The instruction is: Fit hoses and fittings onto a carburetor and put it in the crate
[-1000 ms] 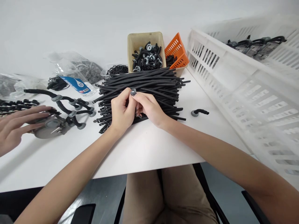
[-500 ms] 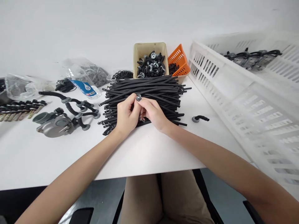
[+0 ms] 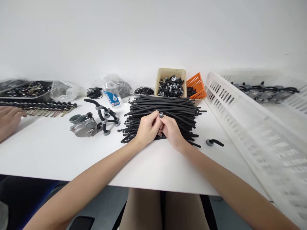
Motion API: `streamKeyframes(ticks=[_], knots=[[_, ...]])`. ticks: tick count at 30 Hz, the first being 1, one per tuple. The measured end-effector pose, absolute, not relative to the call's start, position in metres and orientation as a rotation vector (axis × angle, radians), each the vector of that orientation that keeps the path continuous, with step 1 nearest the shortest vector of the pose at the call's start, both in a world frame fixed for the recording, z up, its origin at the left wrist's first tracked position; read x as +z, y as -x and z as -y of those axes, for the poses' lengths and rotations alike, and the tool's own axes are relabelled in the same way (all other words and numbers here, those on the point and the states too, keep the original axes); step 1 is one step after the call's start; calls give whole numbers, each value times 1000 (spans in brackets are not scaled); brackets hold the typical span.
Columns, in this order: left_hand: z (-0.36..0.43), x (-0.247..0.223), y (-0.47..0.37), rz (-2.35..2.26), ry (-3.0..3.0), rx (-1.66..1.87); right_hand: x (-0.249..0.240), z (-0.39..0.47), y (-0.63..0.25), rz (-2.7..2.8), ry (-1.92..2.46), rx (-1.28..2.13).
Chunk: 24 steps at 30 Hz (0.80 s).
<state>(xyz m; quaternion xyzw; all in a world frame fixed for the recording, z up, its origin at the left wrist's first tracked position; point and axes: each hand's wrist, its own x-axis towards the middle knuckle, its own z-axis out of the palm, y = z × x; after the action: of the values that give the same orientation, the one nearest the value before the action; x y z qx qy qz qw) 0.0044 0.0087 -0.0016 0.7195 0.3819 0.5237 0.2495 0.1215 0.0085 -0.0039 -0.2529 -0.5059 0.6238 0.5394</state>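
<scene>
My left hand (image 3: 149, 128) and my right hand (image 3: 171, 130) meet over the front of a thick pile of black rubber hoses (image 3: 168, 105). Both are closed, with curled fingers pressed against each other and thumbs together at the top. Whatever may be between the fingers is hidden. Left of the pile sits a metal carburetor (image 3: 84, 127), with black hoses and grey round fittings (image 3: 105, 119) beside it. A short bent black hose with a grey end (image 3: 214, 142) lies alone to the right of my hands.
A beige bin (image 3: 159, 80) of small fittings and an orange basket (image 3: 200, 83) stand behind the pile. A large white crate (image 3: 242, 111) with carburetors borders the right. Another person's hand (image 3: 11, 121) rests at far left, near rows of small parts (image 3: 48, 108).
The camera view has shifted, so the table contents appear lower and further right. Another person's hand now shows at the left edge. My hands stay pressed together over the hoses.
</scene>
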Motion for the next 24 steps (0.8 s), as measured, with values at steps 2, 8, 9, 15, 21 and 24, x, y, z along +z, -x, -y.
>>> streamKeyframes(ticks=[2,8,9,15,21,24], knots=[[-8,-2,-4,-1038,-1952,1414,-3,-8,-122,1189,612,1496],[-6,0,-4,-1058,-1973,1375,-3,-6,-123,1177,639,1512],[-6,1,-4,-1055,-1979,1375,-3,-6,-122,1177,642,1512],[1,13,12,-1181,-2335,1171,-3,-5,-121,1304,659,1446],[45,20,88,-1609,-2590,1192,-2,-4,-123,1458,713,1437],[60,20,153,-1973,-2497,1367,-4,-5,-124,1466,711,1435]])
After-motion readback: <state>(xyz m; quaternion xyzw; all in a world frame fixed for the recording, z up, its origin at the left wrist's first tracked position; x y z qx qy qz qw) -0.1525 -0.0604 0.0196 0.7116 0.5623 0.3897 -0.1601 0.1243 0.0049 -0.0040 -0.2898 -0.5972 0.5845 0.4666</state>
